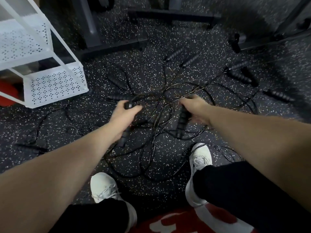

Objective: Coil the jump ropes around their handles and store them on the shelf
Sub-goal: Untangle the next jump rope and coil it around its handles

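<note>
Several black jump ropes lie tangled [161, 101] on the speckled rubber floor in front of me. My left hand [122, 113] grips a black ribbed handle [124, 135] whose lower end sticks out below my wrist. My right hand [195, 108] grips a second ribbed handle [180, 125] that hangs down from my fingers. Thin cords run from both handles into the tangle. Loose handles lie further off: a pair [183, 58] at the back, more [240, 76] to the right, one [117, 97] just beyond my left hand.
A white perforated metal shelf [55, 81] stands at the upper left, its lower tiers open toward me. Dark gym machine frames [168, 14] line the back. My white shoes [104, 187] stand near the cords on the floor. Another handle [32, 148] lies at the left.
</note>
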`<state>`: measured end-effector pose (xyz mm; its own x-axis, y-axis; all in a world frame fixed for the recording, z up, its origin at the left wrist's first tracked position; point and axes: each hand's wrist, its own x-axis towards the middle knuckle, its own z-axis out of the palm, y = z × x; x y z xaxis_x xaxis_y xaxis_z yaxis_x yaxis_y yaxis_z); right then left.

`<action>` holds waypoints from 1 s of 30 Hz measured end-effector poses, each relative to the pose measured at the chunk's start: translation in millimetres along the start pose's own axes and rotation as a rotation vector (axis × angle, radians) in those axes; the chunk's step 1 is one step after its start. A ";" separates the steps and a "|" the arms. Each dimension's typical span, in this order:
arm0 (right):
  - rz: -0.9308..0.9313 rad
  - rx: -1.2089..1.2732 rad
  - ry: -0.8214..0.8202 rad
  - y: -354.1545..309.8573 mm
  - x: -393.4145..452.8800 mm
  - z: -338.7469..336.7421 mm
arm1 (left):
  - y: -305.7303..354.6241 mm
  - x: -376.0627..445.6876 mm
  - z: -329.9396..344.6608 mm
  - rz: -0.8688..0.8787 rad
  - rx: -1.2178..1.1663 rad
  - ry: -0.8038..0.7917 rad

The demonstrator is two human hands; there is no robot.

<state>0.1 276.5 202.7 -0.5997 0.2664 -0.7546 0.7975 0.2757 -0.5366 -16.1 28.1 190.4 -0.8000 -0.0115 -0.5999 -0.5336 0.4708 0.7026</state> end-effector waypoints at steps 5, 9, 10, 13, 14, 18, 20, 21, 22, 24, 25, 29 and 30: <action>0.242 -0.264 0.117 53.3 44.6 -17.8 | -26.0 31.5 -13.1 0.110 -0.023 0.231; 0.193 -0.306 0.085 77.0 66.3 -7.4 | -36.2 53.2 -9.6 0.025 -0.039 0.084; 0.146 -0.383 0.057 79.9 71.5 -1.4 | -38.5 57.8 -6.5 0.014 0.005 0.022; -0.002 -0.703 -0.053 84.3 82.9 17.3 | -41.9 70.6 8.5 0.023 0.087 -0.101; -0.057 -0.797 -0.085 83.7 84.0 23.1 | -41.5 75.2 13.5 0.029 0.081 -0.111; -0.359 -1.195 -0.255 71.0 79.2 52.2 | -33.7 89.7 21.5 -0.003 -0.045 -0.119; -0.545 -1.345 -0.350 61.1 76.7 73.7 | -28.2 96.5 17.5 0.005 -0.066 -0.116; -0.641 -1.401 -0.407 56.9 76.6 85.7 | -24.8 99.4 14.6 0.025 -0.058 -0.115; -0.718 -1.446 -0.463 52.1 75.1 98.6 | -21.6 102.6 11.7 0.058 -0.044 -0.110; -0.808 -1.506 -0.530 47.3 72.8 124.5 | -12.7 107.0 5.8 0.148 0.021 -0.067; -0.813 -1.516 -0.527 46.0 71.1 136.5 | -8.4 108.5 3.4 0.197 0.050 -0.040; -0.608 -1.399 -0.420 40.4 72.2 163.7 | 0.6 112.5 -4.5 0.259 0.046 -0.026; -0.546 -1.383 -0.411 42.3 75.2 165.4 | -0.2 112.3 -4.7 0.276 0.106 -0.048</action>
<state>-0.5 155.4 60.8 -0.5449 -0.3488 -0.7626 -0.3259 0.9260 -0.1906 -107.2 22.5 124.7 -0.8957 0.1705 -0.4107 -0.2638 0.5396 0.7995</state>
